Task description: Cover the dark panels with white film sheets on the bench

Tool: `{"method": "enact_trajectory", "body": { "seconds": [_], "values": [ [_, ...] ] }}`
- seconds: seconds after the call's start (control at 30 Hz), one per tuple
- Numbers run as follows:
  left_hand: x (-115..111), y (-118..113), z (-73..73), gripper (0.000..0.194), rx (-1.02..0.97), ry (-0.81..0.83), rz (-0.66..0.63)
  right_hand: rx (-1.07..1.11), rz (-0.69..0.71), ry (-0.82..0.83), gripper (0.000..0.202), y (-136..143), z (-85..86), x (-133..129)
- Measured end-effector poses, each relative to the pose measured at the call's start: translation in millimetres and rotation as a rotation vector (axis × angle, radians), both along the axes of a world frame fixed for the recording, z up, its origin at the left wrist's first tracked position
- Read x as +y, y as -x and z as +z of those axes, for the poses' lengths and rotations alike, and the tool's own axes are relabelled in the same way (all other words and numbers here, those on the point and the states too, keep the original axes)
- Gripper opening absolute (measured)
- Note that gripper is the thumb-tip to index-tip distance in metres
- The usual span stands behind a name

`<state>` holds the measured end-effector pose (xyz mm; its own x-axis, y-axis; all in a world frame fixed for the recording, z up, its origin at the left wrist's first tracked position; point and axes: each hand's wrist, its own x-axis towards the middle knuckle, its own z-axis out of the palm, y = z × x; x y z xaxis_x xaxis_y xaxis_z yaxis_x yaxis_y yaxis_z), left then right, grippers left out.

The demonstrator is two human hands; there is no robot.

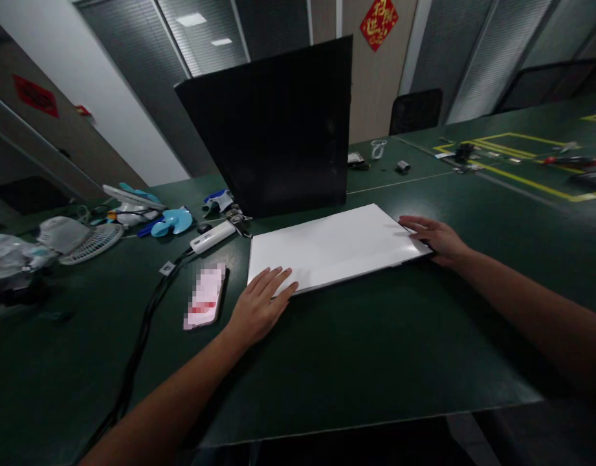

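Both hands' fingers flat, released, on white board [334, 249]; phone [205, 296] beside left hand [259, 307]; black panel [278, 126] behind.

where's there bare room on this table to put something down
The dark green table is bare between the white panel and the near edge, framed by both forearms. Right of the right hand is also open. Left is crowded: phone, black cable, fan parts.

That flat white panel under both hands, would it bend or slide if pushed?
The flat white rectangular panel lies perfectly flat with straight edges, so it is probably stiff. Its glossy face on the smooth dark green table suggests it would slide easily.
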<state>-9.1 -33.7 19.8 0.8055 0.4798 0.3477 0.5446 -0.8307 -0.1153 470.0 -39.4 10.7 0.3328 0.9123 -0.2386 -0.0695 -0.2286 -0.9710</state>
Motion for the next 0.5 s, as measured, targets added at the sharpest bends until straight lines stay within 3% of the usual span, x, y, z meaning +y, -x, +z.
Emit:
{"method": "enact_trajectory", "body": {
  "seconds": [0.23, 0.5],
  "values": [
    [-5, -5, -2.7, 0.042, 0.001, -0.005, 0.024, -0.057, 0.007, 0.017, 0.064, 2, -2.2, 1],
    [-12, -9, 0.6, 0.040, 0.120, -0.145, 0.028, -0.089, -0.005, -0.002, 0.060, 6, -2.9, 0]
  ]
}}
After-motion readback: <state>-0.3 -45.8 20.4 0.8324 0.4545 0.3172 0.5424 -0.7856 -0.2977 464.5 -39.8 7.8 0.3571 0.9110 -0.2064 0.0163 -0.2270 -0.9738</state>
